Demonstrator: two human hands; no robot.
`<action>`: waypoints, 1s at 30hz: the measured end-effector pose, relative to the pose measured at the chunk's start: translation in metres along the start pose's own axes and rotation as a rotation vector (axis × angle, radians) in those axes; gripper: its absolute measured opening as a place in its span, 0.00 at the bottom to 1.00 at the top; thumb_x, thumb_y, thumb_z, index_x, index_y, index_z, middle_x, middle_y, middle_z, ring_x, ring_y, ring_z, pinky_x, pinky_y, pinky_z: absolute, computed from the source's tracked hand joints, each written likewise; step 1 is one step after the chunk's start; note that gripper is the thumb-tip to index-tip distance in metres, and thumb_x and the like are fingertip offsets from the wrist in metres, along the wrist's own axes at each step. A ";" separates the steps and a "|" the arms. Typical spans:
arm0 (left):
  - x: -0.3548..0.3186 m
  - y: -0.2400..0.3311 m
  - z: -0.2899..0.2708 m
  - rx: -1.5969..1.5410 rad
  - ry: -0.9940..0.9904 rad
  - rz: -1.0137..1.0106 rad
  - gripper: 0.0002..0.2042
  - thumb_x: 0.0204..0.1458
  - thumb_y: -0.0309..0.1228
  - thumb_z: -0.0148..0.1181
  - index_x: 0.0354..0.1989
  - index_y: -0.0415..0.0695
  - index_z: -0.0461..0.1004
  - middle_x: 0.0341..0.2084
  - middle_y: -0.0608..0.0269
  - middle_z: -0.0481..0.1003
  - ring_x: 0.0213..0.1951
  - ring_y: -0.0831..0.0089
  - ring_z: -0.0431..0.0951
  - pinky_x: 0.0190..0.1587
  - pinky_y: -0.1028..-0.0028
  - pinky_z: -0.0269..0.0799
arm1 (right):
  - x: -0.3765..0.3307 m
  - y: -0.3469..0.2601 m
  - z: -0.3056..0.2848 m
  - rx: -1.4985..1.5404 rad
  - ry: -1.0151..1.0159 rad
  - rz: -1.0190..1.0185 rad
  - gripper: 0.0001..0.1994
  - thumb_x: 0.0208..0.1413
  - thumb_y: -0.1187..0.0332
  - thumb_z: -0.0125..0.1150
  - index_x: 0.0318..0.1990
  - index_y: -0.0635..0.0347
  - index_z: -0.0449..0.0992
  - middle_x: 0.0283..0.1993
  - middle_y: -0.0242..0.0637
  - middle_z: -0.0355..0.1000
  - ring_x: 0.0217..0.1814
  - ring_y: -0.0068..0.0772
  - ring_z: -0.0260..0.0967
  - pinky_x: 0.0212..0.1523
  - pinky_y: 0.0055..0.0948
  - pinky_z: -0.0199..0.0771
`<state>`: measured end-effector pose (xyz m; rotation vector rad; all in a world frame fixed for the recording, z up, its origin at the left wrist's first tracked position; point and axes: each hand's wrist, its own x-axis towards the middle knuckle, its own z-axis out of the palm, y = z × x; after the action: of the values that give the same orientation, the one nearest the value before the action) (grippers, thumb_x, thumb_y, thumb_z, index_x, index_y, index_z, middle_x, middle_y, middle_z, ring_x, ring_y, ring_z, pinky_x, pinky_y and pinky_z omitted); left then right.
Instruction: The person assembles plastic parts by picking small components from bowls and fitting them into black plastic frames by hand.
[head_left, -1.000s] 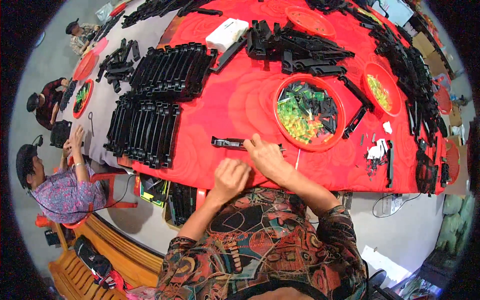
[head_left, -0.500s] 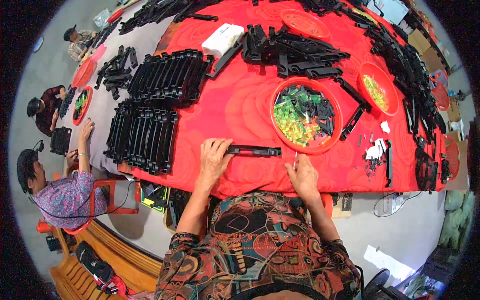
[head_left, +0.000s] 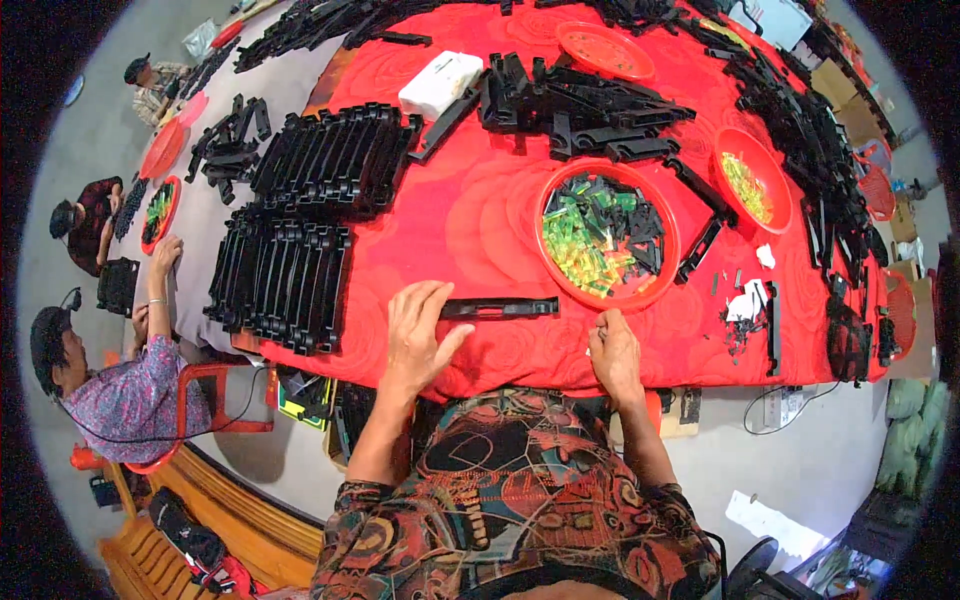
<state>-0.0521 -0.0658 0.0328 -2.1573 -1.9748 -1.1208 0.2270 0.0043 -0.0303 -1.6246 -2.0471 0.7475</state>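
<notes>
A long black plastic part [head_left: 500, 308] lies crosswise on the red cloth in front of me. My left hand [head_left: 415, 335] is at its left end, thumb spread away from the fingers; whether the fingertips touch the part I cannot tell. To the right of the part, my right hand [head_left: 616, 358] is closed with its fingers curled in. A small pale bit shows beside those fingers, too little to name. Just beyond the right hand stands a red round basket [head_left: 548, 266] with small yellow, green and black pieces [head_left: 600, 225] in it.
Stacked rows of black parts [head_left: 280, 275] stand at the left, and a loose heap [head_left: 580, 110] lies farther back near a white pack [head_left: 440, 84]. A second red basket [head_left: 783, 205] and white scraps [head_left: 745, 302] are at the right. A co-worker [head_left: 140, 390] sits at far left.
My left thumb has spread away from the black part, which is now turned so its long slot shows less. The right hand has curled closed and shifted slightly right.
</notes>
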 end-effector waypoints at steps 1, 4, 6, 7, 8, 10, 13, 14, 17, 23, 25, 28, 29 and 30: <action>0.008 0.010 -0.014 -0.136 -0.030 0.023 0.25 0.35 0.33 0.67 0.44 0.38 0.71 0.40 0.54 0.72 0.45 0.58 0.70 0.48 0.64 0.64 | -0.001 0.001 -0.002 0.021 0.008 0.026 0.10 0.47 0.74 0.55 0.35 0.63 0.62 0.33 0.51 0.66 0.35 0.55 0.67 0.32 0.47 0.65; 0.041 0.056 -0.070 -0.555 -0.107 0.265 0.25 0.36 0.40 0.67 0.41 0.37 0.72 0.34 0.53 0.75 0.39 0.56 0.74 0.41 0.62 0.70 | -0.003 0.004 0.001 0.013 0.079 -0.006 0.10 0.46 0.74 0.55 0.35 0.64 0.61 0.32 0.51 0.65 0.34 0.55 0.66 0.31 0.46 0.65; 0.054 0.079 -0.094 -0.938 -0.076 0.569 0.20 0.43 0.39 0.65 0.40 0.38 0.72 0.31 0.50 0.75 0.34 0.56 0.75 0.34 0.63 0.72 | -0.002 -0.003 0.002 0.027 0.070 -0.013 0.11 0.46 0.74 0.55 0.36 0.64 0.61 0.32 0.51 0.65 0.34 0.56 0.66 0.31 0.46 0.65; 0.062 0.090 -0.100 -1.102 -0.106 0.659 0.19 0.45 0.35 0.64 0.43 0.38 0.69 0.30 0.48 0.75 0.31 0.56 0.75 0.32 0.63 0.72 | -0.004 -0.003 0.002 0.035 0.076 0.004 0.11 0.46 0.74 0.55 0.37 0.64 0.61 0.32 0.52 0.65 0.34 0.56 0.66 0.31 0.47 0.65; 0.073 0.096 -0.114 -1.101 -0.268 0.806 0.20 0.48 0.34 0.61 0.48 0.40 0.65 0.31 0.47 0.75 0.31 0.56 0.75 0.32 0.63 0.72 | -0.005 0.000 0.003 0.030 0.083 0.010 0.11 0.46 0.74 0.55 0.37 0.64 0.61 0.32 0.52 0.65 0.34 0.56 0.66 0.31 0.47 0.65; 0.070 0.119 -0.118 -1.159 -0.114 0.849 0.10 0.51 0.32 0.55 0.39 0.41 0.71 0.31 0.49 0.75 0.32 0.58 0.75 0.32 0.66 0.72 | -0.007 0.002 0.006 0.045 0.114 0.021 0.12 0.46 0.75 0.55 0.37 0.64 0.61 0.33 0.52 0.65 0.34 0.56 0.66 0.32 0.47 0.64; 0.067 0.132 -0.133 -1.281 -0.201 0.801 0.19 0.55 0.39 0.44 0.32 0.34 0.74 0.30 0.45 0.75 0.32 0.56 0.75 0.32 0.64 0.72 | -0.012 0.002 0.008 0.012 0.129 0.040 0.12 0.45 0.75 0.53 0.38 0.64 0.61 0.34 0.53 0.66 0.35 0.57 0.66 0.33 0.49 0.64; 0.068 0.133 -0.134 -1.365 -0.354 0.683 0.32 0.59 0.48 0.33 0.29 0.27 0.75 0.28 0.41 0.75 0.32 0.54 0.75 0.33 0.62 0.71 | -0.012 0.003 0.006 0.009 0.134 0.049 0.12 0.45 0.75 0.53 0.38 0.64 0.61 0.34 0.53 0.66 0.35 0.57 0.66 0.33 0.49 0.64; 0.074 0.132 -0.131 -1.370 -0.422 0.689 0.32 0.59 0.50 0.32 0.33 0.28 0.74 0.29 0.41 0.74 0.32 0.55 0.75 0.34 0.65 0.71 | -0.011 0.004 -0.003 -0.036 0.089 0.121 0.12 0.44 0.74 0.52 0.38 0.64 0.61 0.34 0.54 0.66 0.36 0.58 0.66 0.34 0.50 0.64; 0.090 0.131 -0.115 -1.303 -0.383 1.024 0.18 0.59 0.39 0.39 0.28 0.37 0.69 0.32 0.44 0.72 0.33 0.52 0.73 0.31 0.61 0.70 | 0.001 0.027 -0.027 -0.124 0.267 0.125 0.10 0.43 0.75 0.51 0.36 0.64 0.63 0.32 0.54 0.65 0.35 0.58 0.65 0.35 0.48 0.64; 0.082 0.133 -0.106 -1.169 -0.312 0.928 0.10 0.53 0.32 0.49 0.29 0.37 0.72 0.31 0.49 0.73 0.32 0.56 0.74 0.30 0.63 0.71 | 0.003 0.039 -0.035 -0.159 0.343 0.083 0.09 0.45 0.75 0.52 0.35 0.64 0.64 0.32 0.53 0.65 0.34 0.55 0.65 0.34 0.46 0.65; 0.068 0.122 -0.065 -0.933 -0.134 0.839 0.11 0.39 0.21 0.61 0.34 0.35 0.74 0.28 0.57 0.74 0.29 0.63 0.74 0.29 0.70 0.70 | 0.012 0.041 -0.049 -0.221 0.556 -0.074 0.08 0.48 0.73 0.55 0.35 0.65 0.67 0.30 0.48 0.66 0.31 0.47 0.66 0.31 0.41 0.65; 0.064 0.114 -0.057 -0.813 -0.193 0.726 0.11 0.39 0.21 0.61 0.34 0.34 0.74 0.28 0.57 0.74 0.28 0.64 0.74 0.29 0.70 0.70 | 0.016 0.037 -0.052 -0.221 0.562 -0.071 0.08 0.48 0.73 0.55 0.35 0.65 0.67 0.30 0.48 0.66 0.31 0.47 0.66 0.31 0.41 0.65; 0.058 0.103 -0.047 -0.690 -0.249 0.613 0.12 0.39 0.21 0.62 0.35 0.34 0.74 0.27 0.57 0.74 0.28 0.64 0.74 0.29 0.71 0.69 | 0.020 0.030 -0.053 -0.119 0.495 -0.059 0.06 0.49 0.73 0.54 0.34 0.65 0.68 0.29 0.48 0.66 0.30 0.46 0.66 0.30 0.40 0.66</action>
<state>0.0117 -0.0581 0.1431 -3.0325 -0.8591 -1.5961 0.2784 0.0365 -0.0087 -1.6056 -1.7906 0.1742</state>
